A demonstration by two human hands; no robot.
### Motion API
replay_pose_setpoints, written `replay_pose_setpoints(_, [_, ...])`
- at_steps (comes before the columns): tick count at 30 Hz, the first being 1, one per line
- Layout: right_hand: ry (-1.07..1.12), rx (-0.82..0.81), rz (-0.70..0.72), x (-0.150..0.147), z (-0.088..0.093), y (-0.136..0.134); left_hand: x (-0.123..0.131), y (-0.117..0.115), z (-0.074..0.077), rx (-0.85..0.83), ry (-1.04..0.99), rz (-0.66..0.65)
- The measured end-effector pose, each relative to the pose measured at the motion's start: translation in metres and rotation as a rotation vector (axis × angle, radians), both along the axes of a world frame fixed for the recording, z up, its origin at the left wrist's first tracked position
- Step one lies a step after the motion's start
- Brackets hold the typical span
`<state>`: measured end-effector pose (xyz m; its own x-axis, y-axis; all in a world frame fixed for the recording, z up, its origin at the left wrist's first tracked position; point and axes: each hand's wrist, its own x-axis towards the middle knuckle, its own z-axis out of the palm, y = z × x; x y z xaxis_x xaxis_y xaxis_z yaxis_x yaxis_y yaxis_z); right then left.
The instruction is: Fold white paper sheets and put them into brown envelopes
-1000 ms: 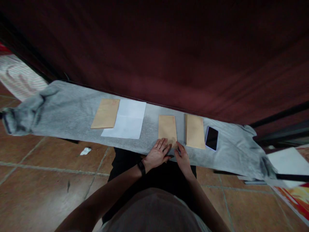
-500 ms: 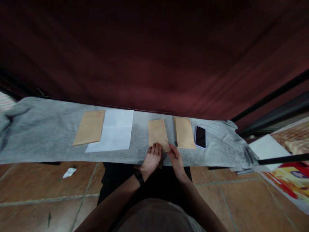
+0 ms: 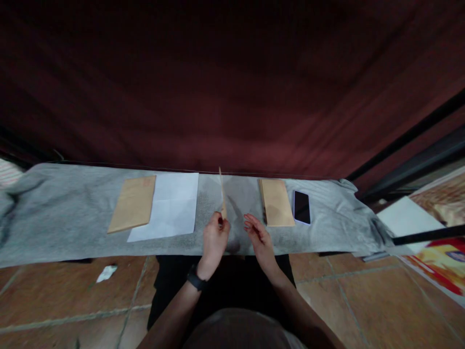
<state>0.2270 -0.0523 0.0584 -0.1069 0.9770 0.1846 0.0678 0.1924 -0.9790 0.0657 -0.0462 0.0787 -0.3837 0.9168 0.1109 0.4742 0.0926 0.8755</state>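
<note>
My left hand (image 3: pixel 215 237) pinches a brown paper envelope (image 3: pixel 222 191) at its near end. The envelope stands on edge, so only a thin strip of it shows. To the right of it, my right hand (image 3: pixel 258 237) is apart from the envelope, fingers loosely spread and holding nothing. A stack of brown envelopes (image 3: pixel 278 203) lies just beyond my right hand. On the left, another pile of brown envelopes (image 3: pixel 132 203) partly covers a creased white sheet of paper (image 3: pixel 176 206).
The bench is draped with a grey cloth (image 3: pixel 72 208). A phone (image 3: pixel 302 207) in a pale purple case lies at the right. Behind the bench hangs a dark red curtain (image 3: pixel 232 106). Black metal bars (image 3: pixel 407 140) stand at the right, and a white scrap (image 3: pixel 106 273) is on the tiled floor.
The envelope was lying flat under both hands; my left hand has lifted it on edge and moved left. My right hand has let go of its corner.
</note>
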Motion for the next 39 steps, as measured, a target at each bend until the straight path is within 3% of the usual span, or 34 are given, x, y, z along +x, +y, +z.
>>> replay_pose_setpoints(3, [-0.183, 0.121, 0.001, -0.002, -0.003, -0.004, -0.004, 0.004, -0.012, 0.003, -0.696, 0.13])
replay_pose_setpoints(5, [-0.313, 0.205, 0.044, -0.003, -0.008, -0.006, 0.001, 0.002, -0.024, -0.041, -0.943, 0.149])
replay_pose_setpoints(10, [-0.573, 0.307, 0.128, 0.0, -0.025, -0.009, 0.019, -0.007, -0.047, -0.171, -1.033, 0.123])
replay_pose_setpoints(17, [-0.813, 0.382, 0.193, 0.01, -0.043, -0.008, 0.014, -0.012, -0.05, -0.325, -1.072, 0.068])
replay_pose_setpoints(25, [-0.961, 0.393, 0.235, 0.008, -0.052, -0.008, 0.007, -0.037, -0.052, -0.271, -0.633, -0.089])
replay_pose_setpoints(27, [-0.981, 0.394, 0.247, 0.009, -0.055, -0.008, 0.01, -0.04, -0.051, -0.126, -0.318, -0.219])
replay_pose_setpoints(30, [-1.011, 0.402, 0.249, 0.011, -0.062, -0.008, 0.013, -0.04, -0.055, 0.077, 0.321, -0.475])
replay_pose_setpoints(33, [-1.034, 0.416, 0.256, 0.012, -0.067, -0.01, 0.012, -0.039, -0.065, 0.081, 0.691, -0.573])
replay_pose_setpoints(39, [-0.99, 0.419, 0.295, 0.016, -0.066, -0.01, 0.01, -0.041, -0.077, 0.053, 0.836, -0.57])
